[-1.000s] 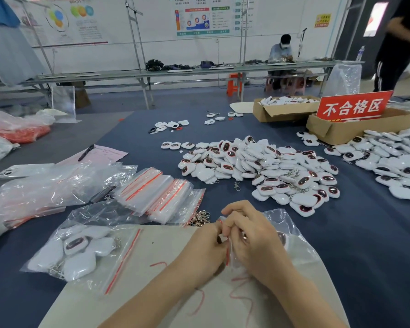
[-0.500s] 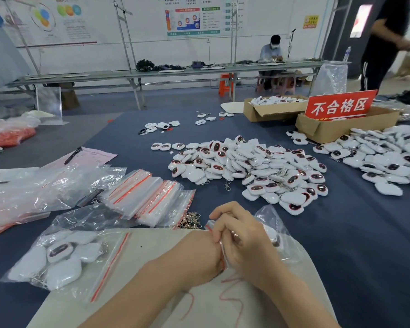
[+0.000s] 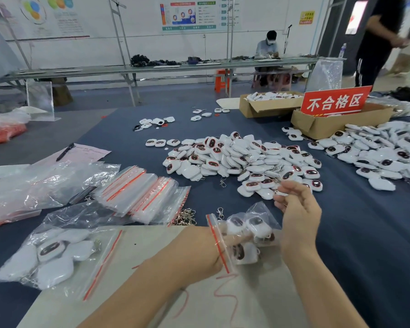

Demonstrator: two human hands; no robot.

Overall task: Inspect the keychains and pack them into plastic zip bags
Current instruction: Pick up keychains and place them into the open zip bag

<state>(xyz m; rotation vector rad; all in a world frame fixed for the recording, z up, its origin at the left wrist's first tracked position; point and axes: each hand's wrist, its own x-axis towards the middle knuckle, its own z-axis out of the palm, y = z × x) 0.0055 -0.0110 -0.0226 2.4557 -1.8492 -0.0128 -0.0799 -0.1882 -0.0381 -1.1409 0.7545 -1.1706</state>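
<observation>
A clear zip bag (image 3: 253, 235) with a red seal strip lies on a pale mat, holding several white keychains with dark oval faces. My left hand (image 3: 197, 252) grips its mouth, fingers showing through the plastic. My right hand (image 3: 298, 214) hovers just above and beyond the bag, fingers apart and empty, at the near edge of the big keychain pile (image 3: 242, 159). A filled bag (image 3: 55, 256) rests at the near left. Beside it, farther back, lies a stack of empty zip bags (image 3: 142, 192).
A second keychain pile (image 3: 384, 152) spreads at the right. Two cardboard boxes (image 3: 270, 106) stand behind, one with a red sign (image 3: 336, 100). Loose metal clasps (image 3: 185, 216) lie by the bag stack. Large plastic bags (image 3: 33, 183), a pen (image 3: 65, 151) on pink paper are at left.
My right hand has let go of the bag's mouth and risen toward the pile, fingers spread. My left hand still holds the bag, which now shows its keychains.
</observation>
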